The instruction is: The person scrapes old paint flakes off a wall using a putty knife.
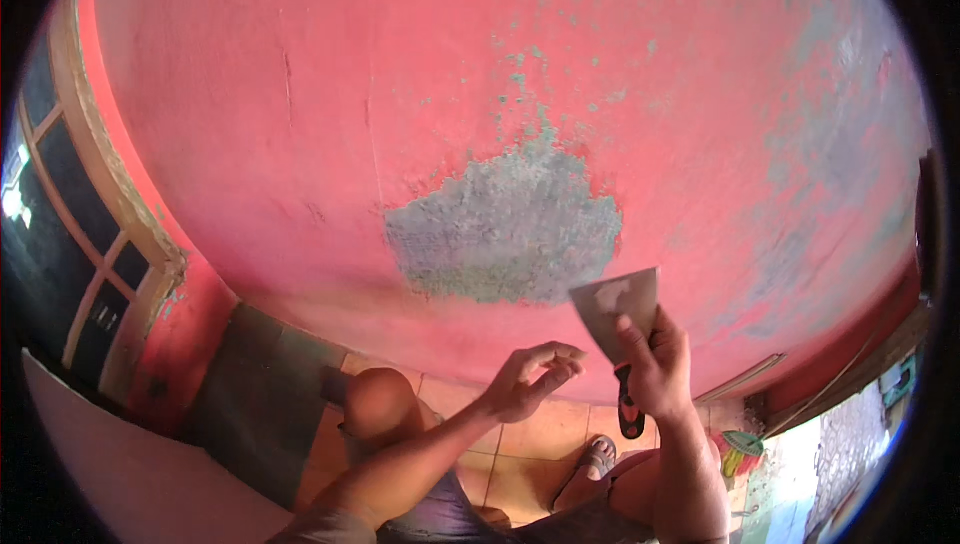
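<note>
My right hand (661,368) grips a putty knife (622,308) with a wide metal blade and a black and red handle. The blade points up, with my thumb on its face, and a pale smear marks the metal. My left hand (536,379) hangs to the left of the knife, fingers curled and apart, holding nothing. Before me stands a pink painted wall (300,169). A grey bare patch (510,229) with ragged paint edges lies just above and left of the blade. Smaller flaked spots run upward from it. Whether the blade touches the wall, I cannot tell.
At the left is a window frame (112,266) with dark panes. Orange floor tiles (525,431) lie below, around my bent legs and sandalled foot. A broom (739,450) with green and yellow parts is at the lower right. A pale flat surface (142,454) fills the lower left.
</note>
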Demonstrator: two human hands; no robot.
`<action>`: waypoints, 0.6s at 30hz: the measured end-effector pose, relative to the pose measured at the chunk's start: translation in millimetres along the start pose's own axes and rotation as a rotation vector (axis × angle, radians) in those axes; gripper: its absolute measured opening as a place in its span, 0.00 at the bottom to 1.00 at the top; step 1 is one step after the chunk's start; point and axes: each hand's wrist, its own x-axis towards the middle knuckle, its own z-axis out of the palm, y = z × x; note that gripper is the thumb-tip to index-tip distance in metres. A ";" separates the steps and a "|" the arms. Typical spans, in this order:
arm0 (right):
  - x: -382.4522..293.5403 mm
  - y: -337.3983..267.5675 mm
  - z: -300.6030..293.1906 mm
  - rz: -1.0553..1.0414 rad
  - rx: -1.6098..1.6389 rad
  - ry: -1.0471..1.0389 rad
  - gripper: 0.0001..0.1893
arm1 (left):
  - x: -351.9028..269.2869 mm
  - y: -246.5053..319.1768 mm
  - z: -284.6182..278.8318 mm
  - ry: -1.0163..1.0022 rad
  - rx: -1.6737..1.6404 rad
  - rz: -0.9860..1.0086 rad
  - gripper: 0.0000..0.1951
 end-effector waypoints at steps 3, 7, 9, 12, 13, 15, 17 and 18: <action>-2.8 -12.3 10.7 0.093 -0.121 -0.138 0.12 | 9.7 -1.8 19.3 0.105 -0.188 0.114 0.20; -2.9 -3.9 18.5 0.097 -0.311 -0.321 0.14 | 12.3 8.2 29.1 0.283 -0.317 0.072 0.21; 1.9 -7.6 20.6 0.249 -0.168 -0.358 0.16 | 14.7 21.4 23.6 0.304 -0.312 0.069 0.21; 4.6 12.0 28.0 0.225 0.240 -0.418 0.21 | 20.5 36.3 14.4 0.459 -0.278 0.032 0.23; 5.1 11.2 30.5 0.281 0.230 -0.477 0.21 | 17.9 39.3 11.5 0.551 -0.353 0.036 0.24; 11.3 27.5 25.3 0.332 -0.089 -0.701 0.20 | 20.5 47.3 4.5 0.671 -0.204 0.206 0.26; 9.2 35.8 23.8 0.262 -0.076 -0.732 0.18 | 20.9 52.3 -2.6 0.673 -0.162 0.164 0.29; 10.1 37.2 23.3 0.221 -0.063 -0.755 0.17 | 20.6 60.5 -4.8 0.641 -0.031 0.256 0.33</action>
